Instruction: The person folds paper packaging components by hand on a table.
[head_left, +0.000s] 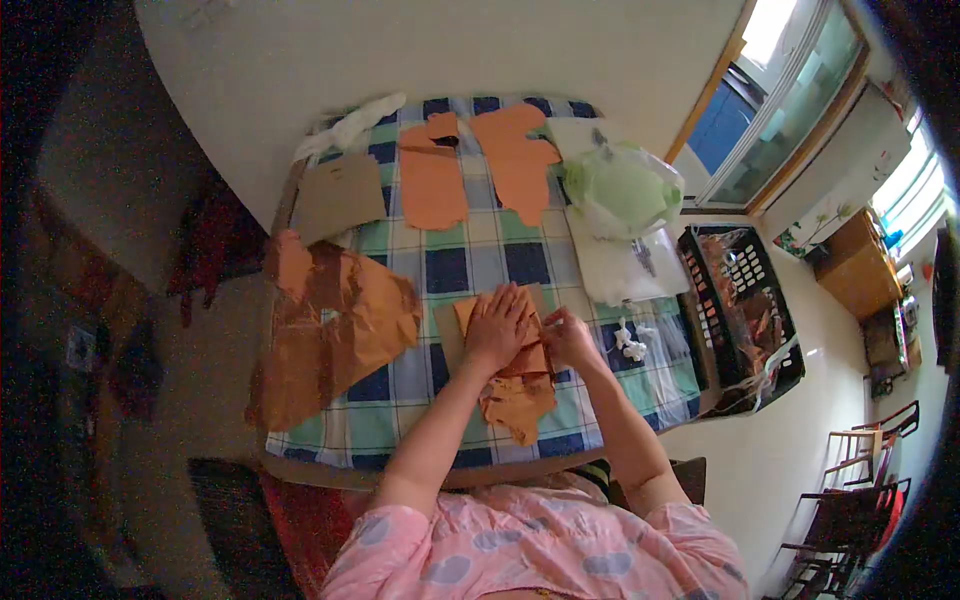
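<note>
My left hand (502,325) lies flat, fingers stretched out, on a folded orange-brown leather-like piece (535,362). At that piece's right edge, my right hand (572,342) has its fingers pinched together; whether they grip the edge or something small is too fine to make out. A flat tan board (450,328) shows under the folded piece on its left. Toward my body, a ragged, lighter orange scrap (520,408) sticks out from below it. A large creased brown sheet (345,325) is spread to the left of my hands.
Two orange cut pieces (432,185) lie at the back of the checked tablecloth (445,270), beside a grey-brown sheet (340,195). To the right are a pale green plastic bag (625,190), a white board (610,265) and small white bits (628,342). A black crate (745,265) stands beyond the table's right edge.
</note>
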